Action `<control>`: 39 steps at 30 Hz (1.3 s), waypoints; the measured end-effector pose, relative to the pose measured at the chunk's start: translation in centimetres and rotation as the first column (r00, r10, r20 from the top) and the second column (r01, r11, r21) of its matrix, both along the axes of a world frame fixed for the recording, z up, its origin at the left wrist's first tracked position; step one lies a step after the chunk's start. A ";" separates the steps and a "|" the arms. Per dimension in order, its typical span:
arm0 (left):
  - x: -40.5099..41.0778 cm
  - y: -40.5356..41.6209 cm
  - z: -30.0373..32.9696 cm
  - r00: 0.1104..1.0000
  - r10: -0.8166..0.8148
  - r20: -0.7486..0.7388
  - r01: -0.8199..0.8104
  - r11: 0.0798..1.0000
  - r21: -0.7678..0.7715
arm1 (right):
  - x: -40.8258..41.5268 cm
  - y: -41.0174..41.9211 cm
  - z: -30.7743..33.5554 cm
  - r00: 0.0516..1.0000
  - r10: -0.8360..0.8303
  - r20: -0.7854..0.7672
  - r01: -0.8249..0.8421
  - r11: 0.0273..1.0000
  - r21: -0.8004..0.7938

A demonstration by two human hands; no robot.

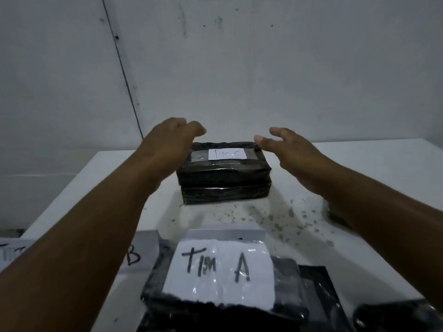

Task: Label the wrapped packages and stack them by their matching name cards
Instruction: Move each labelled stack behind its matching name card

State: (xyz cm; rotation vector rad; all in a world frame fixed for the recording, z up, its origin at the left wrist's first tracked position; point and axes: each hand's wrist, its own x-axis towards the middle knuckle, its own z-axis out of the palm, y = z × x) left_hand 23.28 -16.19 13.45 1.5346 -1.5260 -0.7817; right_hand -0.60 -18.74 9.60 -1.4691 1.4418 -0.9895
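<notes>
Two black wrapped packages sit stacked on the white table (359,168), near its far middle, one squarely on the other. The top package (224,164) carries a small white label (227,154) that reads roughly "TIM C", though the last letter is faint and I would not swear to it. The bottom package (226,194) lies directly under it, edges nearly flush. Both packages run with their long axis left to right across the view, a long side facing the camera, and the label's writing follows that same axis, reading upright from the person's side.

Both arms reach forward, one to each end of the stack. The left hand (171,140) hangs over the top package's left far corner, fingers loosely bent, gripping nothing; whether its palm touches the wrap cannot be told, since the wrist hides that edge. The right hand (291,154) is spread and relaxed just beside the right end, thumb tip close to the top package's far right corner, holding nothing.

Closer to the camera, another black package (215,295) lies with a large white sheet (219,269) marked "TIM A" on top, its writing also running left to right. To its left a paper card (141,254) shows a "B", partly covered by the left forearm. Grey specks dot the table surface between the stack and the near package.
</notes>
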 end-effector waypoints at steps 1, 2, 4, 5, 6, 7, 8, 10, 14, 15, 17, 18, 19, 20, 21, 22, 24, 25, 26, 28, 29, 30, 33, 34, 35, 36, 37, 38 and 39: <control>-0.2 1.3 0.7 0.999 -0.031 -0.019 0.031 0.999 -0.028 | -0.2 1.2 0.7 1.000 0.005 -0.009 -0.005 1.000 -0.019; -0.3 2.5 1.1 0.998 -0.059 -0.038 0.057 0.997 -0.048 | -0.4 2.4 1.2 1.000 0.011 -0.021 -0.012 0.999 -0.037; -0.2 5.1 1.6 0.992 -0.117 -0.037 0.115 0.992 -0.049 | -0.9 5.0 2.2 0.998 0.036 -0.049 -0.040 0.997 -0.070; -0.1 6.3 1.8 0.991 -0.131 -0.026 0.130 0.991 -0.042 | -1.1 6.4 2.6 0.997 0.052 -0.060 -0.057 0.994 -0.088; 0.0 7.6 1.9 0.990 -0.136 -0.020 0.135 0.990 -0.036 | -1.3 7.9 3.0 0.995 0.066 -0.077 -0.074 0.991 -0.109; 0.1 8.8 1.9 0.990 -0.137 -0.017 0.137 0.990 -0.027 | -1.5 9.3 3.2 0.992 0.079 -0.100 -0.092 0.988 -0.126; 0.3 10.0 1.8 0.990 -0.139 -0.017 0.139 0.990 -0.021 | -1.6 10.9 3.4 0.987 0.095 -0.131 -0.112 0.985 -0.132; 0.7 12.2 1.2 0.989 -0.149 -0.008 0.149 0.989 0.007 | -1.6 14.1 3.4 0.971 0.145 -0.189 -0.170 0.978 -0.124; 1.4 15.4 -1.3 0.993 -0.117 0.032 0.115 0.992 0.056 | -1.4 19.1 2.1 0.936 0.200 -0.290 -0.239 0.966 -0.104; 1.5 16.2 -1.9 0.994 -0.102 0.039 0.100 0.993 0.059 | -1.5 20.1 1.7 0.934 0.186 -0.304 -0.226 0.968 -0.104; 1.3 17.7 -2.7 0.995 -0.087 0.044 0.084 0.995 0.062 | -2.0 21.8 0.8 0.943 0.152 -0.296 -0.192 0.975 -0.111; 1.3 18.1 -3.1 0.996 -0.077 0.042 0.074 0.995 0.071 | -2.2 22.2 0.4 0.949 0.140 -0.283 -0.177 0.978 -0.107; 1.3 18.7 -3.4 0.997 -0.062 0.041 0.058 0.995 0.083 | -2.4 22.8 0.0 0.952 0.130 -0.277 -0.163 0.982 -0.100; 1.1 19.3 -3.6 0.998 -0.059 0.040 0.055 0.995 0.089 | -2.7 23.3 -0.3 0.951 0.126 -0.281 -0.157 0.983 -0.091; 1.1 19.8 -3.8 0.997 -0.066 0.030 0.063 0.993 0.099 | -2.8 23.7 -0.7 0.948 0.130 -0.292 -0.159 0.984 -0.078; 0.8 20.2 -4.0 0.996 -0.085 0.006 0.084 0.991 0.107 | -2.9 24.1 -1.0 0.940 0.142 -0.309 -0.170 0.983 -0.066; 0.1 20.8 -4.4 0.994 -0.089 -0.055 0.095 0.990 0.109 | -2.8 24.9 -1.6 0.924 0.169 -0.343 -0.192 0.981 -0.034; -0.4 21.1 -4.6 0.994 -0.082 -0.070 0.089 0.991 0.101 | -2.6 25.2 -1.9 0.921 0.172 -0.348 -0.191 0.982 -0.019; -0.9 21.5 -4.4 0.995 -0.058 -0.075 0.066 0.992 0.109 | -2.4 25.5 -2.1 0.924 0.168 -0.344 -0.183 0.983 -0.010; -1.3 22.0 -4.5 0.991 -0.016 -0.136 0.033 0.992 0.125 | -1.8 25.9 -2.4 0.943 0.148 -0.298 -0.150 0.989 0.016; -1.4 22.1 -4.8 0.984 0.001 -0.176 0.023 0.990 0.137 | -1.5 25.9 -2.4 0.955 0.133 -0.263 -0.129 0.991 0.034; -1.4 22.3 -4.9 0.976 0.038 -0.213 -0.001 0.985 0.170 | -1.1 25.9 -2.4 0.966 0.118 -0.229 -0.109 0.993 0.052; -1.6 22.6 -5.1 0.922 0.171 -0.346 -0.068 0.955 0.290 | -0.6 25.1 -2.2 0.988 0.070 -0.136 -0.055 0.993 0.109; -1.6 22.7 -5.1 0.912 0.196 -0.361 -0.078 0.945 0.317 | -0.4 24.8 -2.1 0.994 0.054 -0.099 -0.041 0.991 0.131; -1.6 22.8 -5.1 0.909 0.216 -0.355 -0.089 0.936 0.342 | -0.3 24.6 -1.9 0.997 0.041 -0.058 -0.032 0.987 0.156; -1.6 23.0 -5.2 0.910 0.228 -0.346 -0.093 0.926 0.366 | -0.1 24.5 -1.8 1.000 0.027 -0.013 -0.024 0.983 0.181; -1.5 23.1 -5.2 0.911 0.235 -0.339 -0.094 0.919 0.384 | 0.0 24.4 -1.7 0.999 0.014 0.030 -0.020 0.978 0.206; -1.4 23.2 -5.3 0.913 0.236 -0.334 -0.090 0.913 0.399 | 0.2 24.2 -1.7 0.998 0.004 0.064 -0.018 0.974 0.226; -1.4 23.3 -5.3 0.916 0.231 -0.329 -0.084 0.911 0.404 | 0.3 24.3 -1.7 0.996 -0.001 0.093 -0.021 0.971 0.239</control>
